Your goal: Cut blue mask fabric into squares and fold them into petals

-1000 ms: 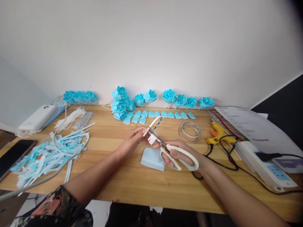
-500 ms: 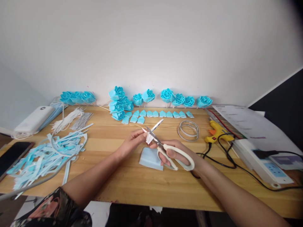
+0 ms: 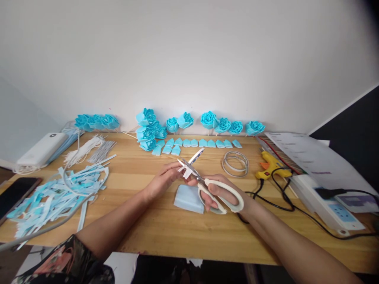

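My left hand point(image 3: 166, 177) pinches a small piece of white paper point(image 3: 188, 172) over the middle of the table. A narrow strip with dark printed marks point(image 3: 196, 156) sticks out beyond it, up and to the right. My right hand point(image 3: 217, 191) has its fingers through the cream handles of a pair of scissors point(image 3: 227, 193). The scissor blades lie across the paper close to my left fingertips. Below the hands, a pale blue folded sheet point(image 3: 188, 199) lies on the wood, partly covered by the scissors and right hand.
Blue paper flowers point(image 3: 209, 119) line the wall, with a row of cut blue petals point(image 3: 203, 142) before them. Paper strips point(image 3: 59, 197) and a phone point(image 3: 17, 193) lie left. Silver rings point(image 3: 235, 163), a yellow glue gun point(image 3: 272, 165) and a power strip point(image 3: 331, 205) with cords lie right.
The scissor handles have spread a little farther apart, the lower loop shifting right. The paper has turned slightly in my left fingers. Other things on the table stay where they were.
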The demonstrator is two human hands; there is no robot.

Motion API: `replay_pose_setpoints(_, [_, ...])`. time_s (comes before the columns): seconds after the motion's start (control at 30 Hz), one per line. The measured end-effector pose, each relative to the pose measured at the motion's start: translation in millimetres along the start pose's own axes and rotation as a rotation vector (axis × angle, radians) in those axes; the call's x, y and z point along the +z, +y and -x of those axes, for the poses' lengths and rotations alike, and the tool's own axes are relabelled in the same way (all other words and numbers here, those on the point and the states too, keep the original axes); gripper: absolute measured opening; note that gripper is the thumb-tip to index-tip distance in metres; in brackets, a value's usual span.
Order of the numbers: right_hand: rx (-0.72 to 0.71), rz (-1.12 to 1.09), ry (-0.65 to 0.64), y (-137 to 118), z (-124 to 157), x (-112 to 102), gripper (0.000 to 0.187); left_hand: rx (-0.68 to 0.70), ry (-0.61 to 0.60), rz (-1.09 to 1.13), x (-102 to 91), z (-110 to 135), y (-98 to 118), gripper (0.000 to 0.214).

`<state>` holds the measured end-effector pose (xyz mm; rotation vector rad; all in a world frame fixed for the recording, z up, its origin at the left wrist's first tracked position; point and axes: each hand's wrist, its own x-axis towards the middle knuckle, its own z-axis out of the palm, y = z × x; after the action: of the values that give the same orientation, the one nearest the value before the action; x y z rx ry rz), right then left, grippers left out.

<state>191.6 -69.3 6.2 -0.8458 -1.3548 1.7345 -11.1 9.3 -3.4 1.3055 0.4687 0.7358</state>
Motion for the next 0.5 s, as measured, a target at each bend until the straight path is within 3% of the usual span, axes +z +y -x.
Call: replay_pose_setpoints(0.5, [0.036, -0.002, 0.003, -2.9, 0.2, 4.9, 0.065, 0.004, 0.044, -0.14, -3.3, 0.8, -3.6, 0.039])
